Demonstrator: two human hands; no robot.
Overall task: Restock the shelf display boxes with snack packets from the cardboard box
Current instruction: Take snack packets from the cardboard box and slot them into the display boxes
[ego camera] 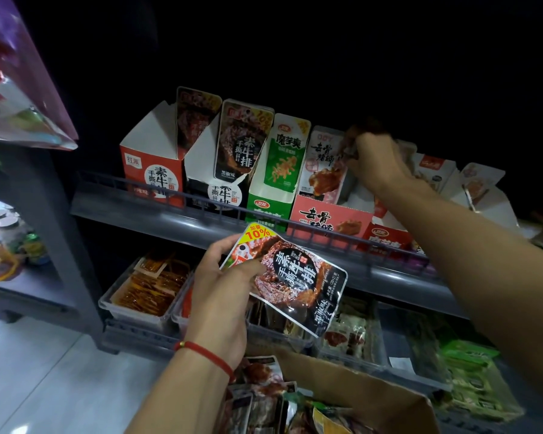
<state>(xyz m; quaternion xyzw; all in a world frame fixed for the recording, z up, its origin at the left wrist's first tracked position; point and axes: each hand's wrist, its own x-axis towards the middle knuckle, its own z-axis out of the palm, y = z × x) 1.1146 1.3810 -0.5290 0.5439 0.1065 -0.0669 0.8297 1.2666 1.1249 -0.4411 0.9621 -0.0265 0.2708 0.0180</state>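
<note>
Two hands busy. L hand (223, 292) pinches a glossy black packet (290, 285) by its edge, just below the pink display box (329, 216), kept ready for its own box. R hand (375, 155), fingers curled on a crinkly packet, pushes it into that box from above. Cardboard box (373, 399) well below it, flaps open, foil packs loose inside.

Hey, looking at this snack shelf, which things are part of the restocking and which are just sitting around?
Part of the job:
- black packet, held in left hand
- right hand gripping a packet at the pink display box
- black display box
- cardboard box

Just there:
- clear trays on the lower shelf
- hanging bag, upper left
</note>
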